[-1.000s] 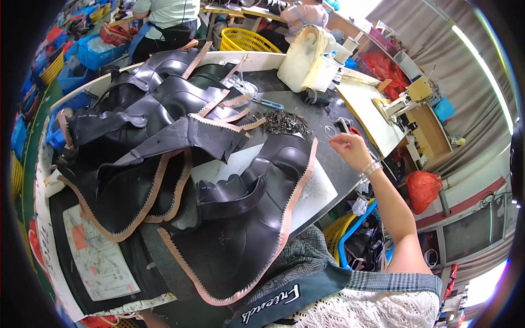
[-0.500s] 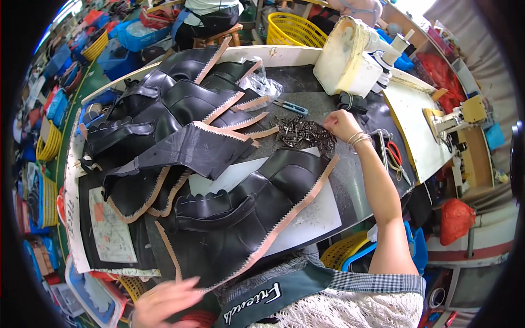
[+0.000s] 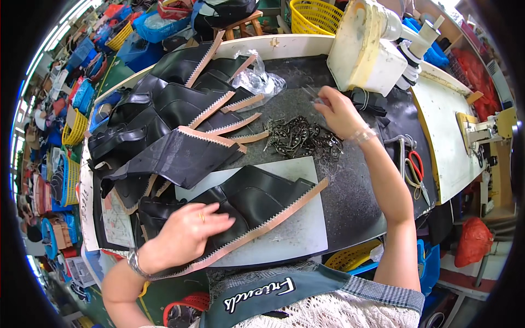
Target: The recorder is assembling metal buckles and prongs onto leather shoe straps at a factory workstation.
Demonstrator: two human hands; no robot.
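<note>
One left hand (image 3: 188, 232) over black leather (image 3: 262, 191); white-lettered green apron (image 3: 309, 281)

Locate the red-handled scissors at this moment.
In the head view, the red-handled scissors lie on the right part of the dark tabletop, between the person's right forearm and the pale side board.

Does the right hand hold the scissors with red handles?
No, the scissors lie on the table, clearly apart from the right hand.
</note>
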